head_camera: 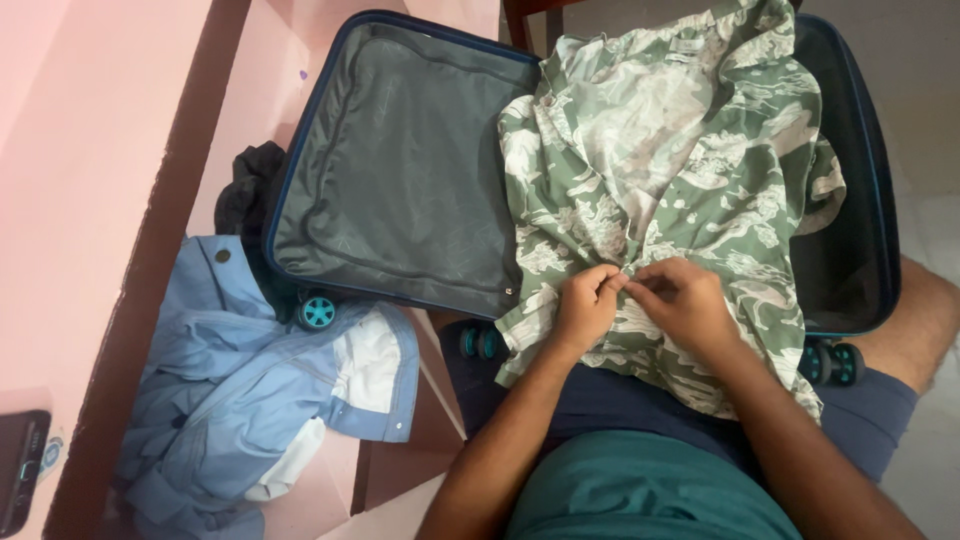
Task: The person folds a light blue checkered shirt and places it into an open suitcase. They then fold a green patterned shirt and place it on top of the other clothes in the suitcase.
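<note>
Open dark suitcase [400, 170] lies flat on the pink floor [90, 150]; left of it a light-blue jacket [250, 390] in a heap with a black garment [245, 190] above it and a dark phone [20, 465] further left at the frame edge. Green camouflage shirt [660, 170] is spread over the suitcase's right half and hangs down its near edge onto the person's lap. Left hand [585, 305] and right hand [685, 300] meet at that near edge, fingers pinched narrow on the shirt's front opening, fingertips almost touching.
</note>
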